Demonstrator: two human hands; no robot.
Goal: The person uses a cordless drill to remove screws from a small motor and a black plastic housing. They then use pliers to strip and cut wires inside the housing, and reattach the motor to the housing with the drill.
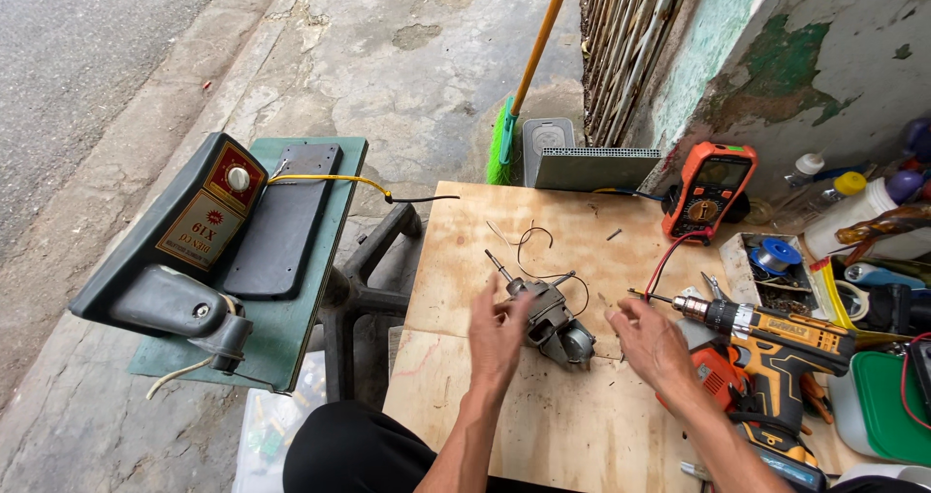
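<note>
Concrete pavement runs behind a plywood table [582,425]. Off to its left a green stool [291,328] carries a dark fan base [194,251]. At the table's right edge lies a yellow drill [776,333]. Centre table, the small motor [553,320]: left hand [499,333] touches it, fingers loosely curled; right hand [652,343] hovers open just beside.

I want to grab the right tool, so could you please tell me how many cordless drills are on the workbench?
1. The yellow-and-black cordless drill lies on the plywood workbench, just beside the right hand. The clutter at the bench's right edge could hide another.
</note>
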